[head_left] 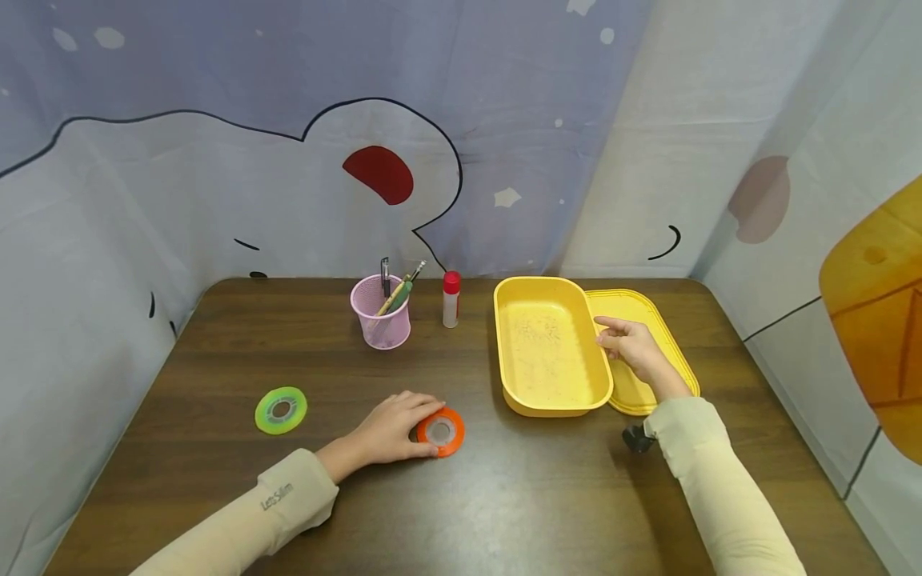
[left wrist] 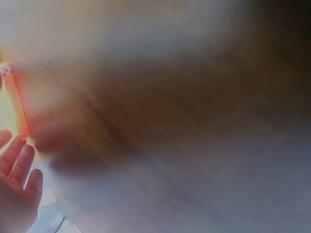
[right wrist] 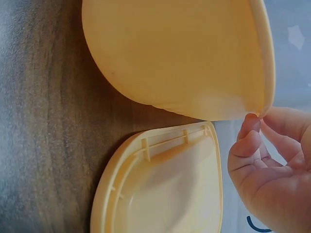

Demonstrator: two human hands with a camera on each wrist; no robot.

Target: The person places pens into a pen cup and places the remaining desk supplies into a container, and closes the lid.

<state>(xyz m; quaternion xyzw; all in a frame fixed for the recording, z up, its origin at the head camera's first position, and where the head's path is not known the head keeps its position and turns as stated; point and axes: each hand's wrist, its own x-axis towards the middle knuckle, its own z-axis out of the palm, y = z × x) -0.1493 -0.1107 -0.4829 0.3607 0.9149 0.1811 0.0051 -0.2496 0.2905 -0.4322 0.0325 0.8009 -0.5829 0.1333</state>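
Note:
My left hand (head_left: pixel 392 426) holds an orange tape roll (head_left: pixel 450 448) at its left side, thumb near the front and fingers at the back. Only a bright orange edge of the tape roll (left wrist: pixel 17 107) shows at the far left of the left wrist view, beside the fingertips. At the right side of a yellow plastic box (head_left: pixel 551 404), my right hand (head_left: pixel 634 348) pinches the rim. The right wrist view has the thumb and index finger meeting at the box's rim (right wrist: pixel 268 63). Beneath that hand lies the yellow lid (head_left: pixel 659 320), partly hidden by the box and hand.
A green tape roll (head_left: pixel 298 400) lies on the left of the brown table (head_left: pixel 346 520). Toward the back stand a pink mesh cup (head_left: pixel 385 332) with pens and a glue stick (head_left: pixel 450 304) with a red cap. A patterned curtain (head_left: pixel 504 120) hangs behind the table.

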